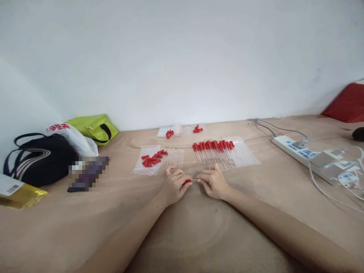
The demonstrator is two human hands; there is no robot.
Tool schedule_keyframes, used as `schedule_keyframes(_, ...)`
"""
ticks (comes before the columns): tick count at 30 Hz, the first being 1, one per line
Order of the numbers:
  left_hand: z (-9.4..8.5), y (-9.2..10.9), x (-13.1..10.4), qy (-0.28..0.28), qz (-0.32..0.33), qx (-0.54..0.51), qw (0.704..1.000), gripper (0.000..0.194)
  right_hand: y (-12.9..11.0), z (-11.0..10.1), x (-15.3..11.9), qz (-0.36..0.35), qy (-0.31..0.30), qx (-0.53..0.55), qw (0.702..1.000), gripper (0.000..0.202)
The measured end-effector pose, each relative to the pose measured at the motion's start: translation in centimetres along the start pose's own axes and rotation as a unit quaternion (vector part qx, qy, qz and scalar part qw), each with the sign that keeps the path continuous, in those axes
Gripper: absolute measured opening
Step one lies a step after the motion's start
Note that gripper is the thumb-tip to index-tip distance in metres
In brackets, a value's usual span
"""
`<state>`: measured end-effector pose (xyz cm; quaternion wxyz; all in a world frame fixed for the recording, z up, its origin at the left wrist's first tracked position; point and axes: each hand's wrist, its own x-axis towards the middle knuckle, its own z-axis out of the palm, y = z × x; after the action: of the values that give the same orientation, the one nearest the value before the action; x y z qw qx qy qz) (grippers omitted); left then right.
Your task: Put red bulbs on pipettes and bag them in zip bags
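My left hand (176, 185) pinches a red rubber bulb (187, 182) near the middle of the table. From the bulb a thin clear tube (194, 180) reaches to my right hand (213, 182), whose fingers are closed on it. Beyond my left hand, several loose red bulbs (150, 161) lie on a clear plastic bag, with a row of bare clear tubes (175, 157) beside them. Beyond my right hand is a row of tubes with red bulbs on their ends (214, 148), partly over another clear bag (248, 153).
Farther back lie small bags with red bulbs (170, 134). At the left are a black bag (42, 159), a green bag (95, 129) and a yellow packet (24, 193). A power strip (292, 149) with cables is at the right, a red object (345, 102) behind it.
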<state>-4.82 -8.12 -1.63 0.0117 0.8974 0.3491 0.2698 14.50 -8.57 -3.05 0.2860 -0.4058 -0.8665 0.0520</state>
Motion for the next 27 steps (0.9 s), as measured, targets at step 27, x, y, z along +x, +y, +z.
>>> schedule_keyframes(27, 0.0, -2.4, -0.1, -0.016, -0.144, 0.040, 0.989, 0.011, 2.6, 1.0, 8.2, 0.437, 0.069, -0.077, 0.894, 0.022)
